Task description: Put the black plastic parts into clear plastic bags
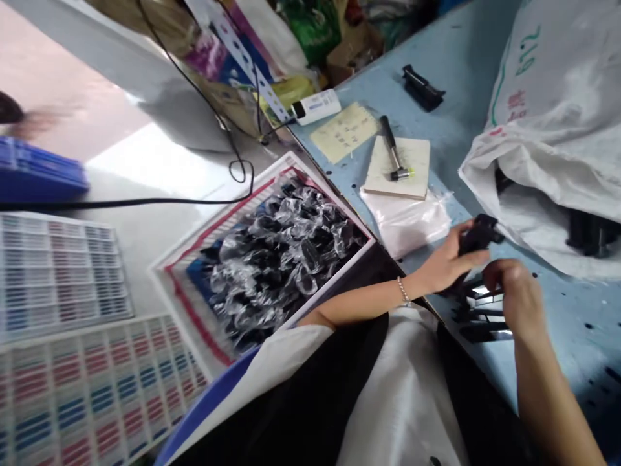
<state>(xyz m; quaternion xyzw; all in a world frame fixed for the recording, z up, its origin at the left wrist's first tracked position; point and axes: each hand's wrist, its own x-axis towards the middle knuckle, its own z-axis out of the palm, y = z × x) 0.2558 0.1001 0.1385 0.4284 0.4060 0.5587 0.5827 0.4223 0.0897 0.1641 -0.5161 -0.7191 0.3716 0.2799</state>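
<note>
Occupying left hand [445,262]: black part [477,234]

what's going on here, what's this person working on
A person's left hand grips a dark black plastic part over a light-blue worktable. The right hand is close beside it, fingers curled, near black pieces with shiny strips; whether it holds anything is unclear. A black-handled hammer lies on a pale square block. Beside the table, a white crate with a red band holds black parts in clear plastic.
</note>
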